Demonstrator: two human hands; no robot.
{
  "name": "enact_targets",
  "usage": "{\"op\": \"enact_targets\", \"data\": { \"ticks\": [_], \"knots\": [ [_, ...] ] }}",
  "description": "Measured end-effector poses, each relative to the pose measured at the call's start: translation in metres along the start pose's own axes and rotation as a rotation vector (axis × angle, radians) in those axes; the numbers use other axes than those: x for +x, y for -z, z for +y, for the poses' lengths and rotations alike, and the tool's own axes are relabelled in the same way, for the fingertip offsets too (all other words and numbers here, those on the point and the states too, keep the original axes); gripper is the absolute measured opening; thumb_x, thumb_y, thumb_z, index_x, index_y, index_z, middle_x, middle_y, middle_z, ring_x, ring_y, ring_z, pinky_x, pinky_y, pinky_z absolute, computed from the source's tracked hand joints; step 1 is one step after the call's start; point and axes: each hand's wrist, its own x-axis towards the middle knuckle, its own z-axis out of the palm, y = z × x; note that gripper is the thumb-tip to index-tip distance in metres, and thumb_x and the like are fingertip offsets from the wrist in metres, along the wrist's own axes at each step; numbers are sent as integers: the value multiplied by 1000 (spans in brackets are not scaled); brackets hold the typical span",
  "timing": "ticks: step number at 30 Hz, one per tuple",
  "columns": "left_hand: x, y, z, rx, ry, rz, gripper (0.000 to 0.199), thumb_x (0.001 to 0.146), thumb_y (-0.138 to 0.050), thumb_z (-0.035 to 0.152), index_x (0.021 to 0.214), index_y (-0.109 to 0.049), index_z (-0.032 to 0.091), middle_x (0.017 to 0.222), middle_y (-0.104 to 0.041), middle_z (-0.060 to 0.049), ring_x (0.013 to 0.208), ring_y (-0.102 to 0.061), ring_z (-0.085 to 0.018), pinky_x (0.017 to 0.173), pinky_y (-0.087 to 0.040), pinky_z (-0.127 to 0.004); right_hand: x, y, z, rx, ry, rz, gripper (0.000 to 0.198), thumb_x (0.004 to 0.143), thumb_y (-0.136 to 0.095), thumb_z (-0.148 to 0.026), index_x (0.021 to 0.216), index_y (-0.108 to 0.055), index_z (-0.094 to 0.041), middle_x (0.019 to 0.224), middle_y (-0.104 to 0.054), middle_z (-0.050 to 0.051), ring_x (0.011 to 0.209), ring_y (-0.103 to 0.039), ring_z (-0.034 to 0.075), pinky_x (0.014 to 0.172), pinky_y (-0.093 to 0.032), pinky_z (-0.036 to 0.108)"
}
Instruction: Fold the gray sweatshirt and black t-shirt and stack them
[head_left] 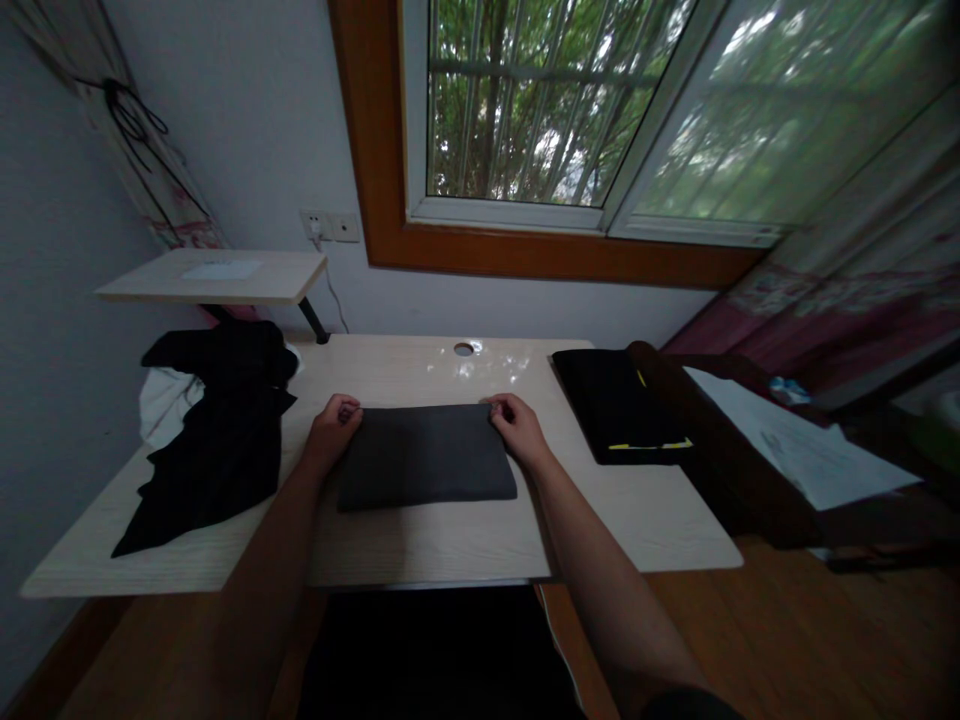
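A dark grey folded cloth (427,455), probably a garment, lies flat as a neat rectangle on the pale wooden desk (450,550). My left hand (334,432) is closed in a pinch at its far left corner. At the far right corner, the fingers of my right hand (517,425) are closed on the cloth's edge in the same way. Both forearms rest low over the desk on either side of it.
Rumpled black clothes (225,440) with a white cloth (169,402) lie at the left, beneath a raised shelf (217,275). A folded black cloth with yellow edging (619,405) lies at the right. Beyond it, a dark brown piece of furniture (750,480) bears a white sheet (802,440).
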Motion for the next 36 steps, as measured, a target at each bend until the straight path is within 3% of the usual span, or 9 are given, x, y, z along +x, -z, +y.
{"op": "enact_targets", "data": {
  "ticks": [4, 12, 22, 36],
  "knots": [
    [-1, 3, 3, 28, 8, -23, 27, 83, -58, 44, 99, -65, 23, 91, -71, -2, 82, -65, -19, 81, -51, -33, 0, 1, 0, -32, 53, 6, 24, 90, -55, -31, 103, -72, -22, 98, -69, 5, 88, -63, 21, 82, -49, 34],
    [-3, 6, 8, 40, -3, -39, 27, 82, -58, 43, 97, -69, 23, 94, -73, -3, 87, -66, -21, 84, -52, -33, 1, 2, 0, -47, 95, -47, 26, 94, -59, -39, 107, -76, -25, 91, -62, 4, 85, -61, 20, 82, -50, 35],
    [0, 2, 3, 59, 44, -23, 26, 78, -58, 40, 94, -68, 23, 81, -68, -1, 77, -62, -19, 75, -49, -31, 3, 1, 1, -76, 92, -48, 15, 91, -60, -32, 90, -72, -23, 83, -59, 2, 80, -58, 19, 79, -47, 33],
    [-1, 1, 5, 65, 43, -16, 23, 76, -58, 38, 91, -68, 23, 80, -67, 0, 77, -61, -19, 76, -48, -32, 3, 1, 3, -80, 87, -27, 17, 86, -56, -25, 91, -72, -23, 87, -65, 3, 82, -60, 19, 80, -48, 34]
  ]
}}
